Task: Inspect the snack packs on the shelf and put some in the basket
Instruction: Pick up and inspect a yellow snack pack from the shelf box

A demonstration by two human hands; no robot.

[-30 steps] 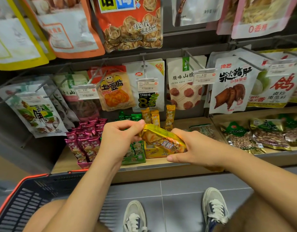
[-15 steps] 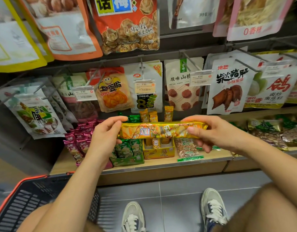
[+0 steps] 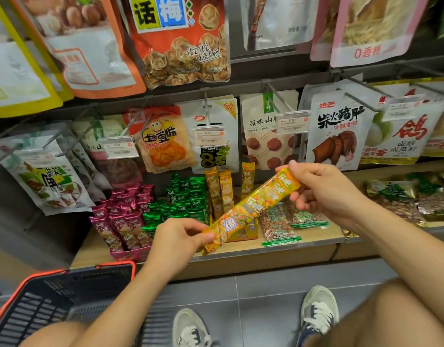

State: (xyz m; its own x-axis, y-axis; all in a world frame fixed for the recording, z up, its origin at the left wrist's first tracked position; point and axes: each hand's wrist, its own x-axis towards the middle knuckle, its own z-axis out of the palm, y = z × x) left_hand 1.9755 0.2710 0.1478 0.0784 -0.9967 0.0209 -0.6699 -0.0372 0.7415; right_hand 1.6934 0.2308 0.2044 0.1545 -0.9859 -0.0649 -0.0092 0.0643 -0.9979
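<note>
Tilted now, the pack (image 3: 251, 209) is no longer lying level as it was half a second ago: its right end is riding high and its left end is dipping toward the front edge of the shelf (image 3: 278, 259).

Head view: the left hand (image 3: 176, 239) is pinching the pack's low end between thumb and fingertips, just in front of the shelf lip. The right hand (image 3: 323, 189) is gripping the high end with its fingers curled round it, above the shelf. The pack is hanging in the air over the shelf, touching nothing but the hands. Purple packs (image 3: 123, 221) are crowding the shelf's left end, with green packs (image 3: 181, 201) beside them and peanut bags (image 3: 281, 226) lying right of centre. A bare wooden strip is running along the shelf front near the peanut bags. The basket (image 3: 116, 264) is sitting below the shelf's left end, its red rim close under the lip and its top open. Grey floor is showing below the shelf, beside the basket.
</note>
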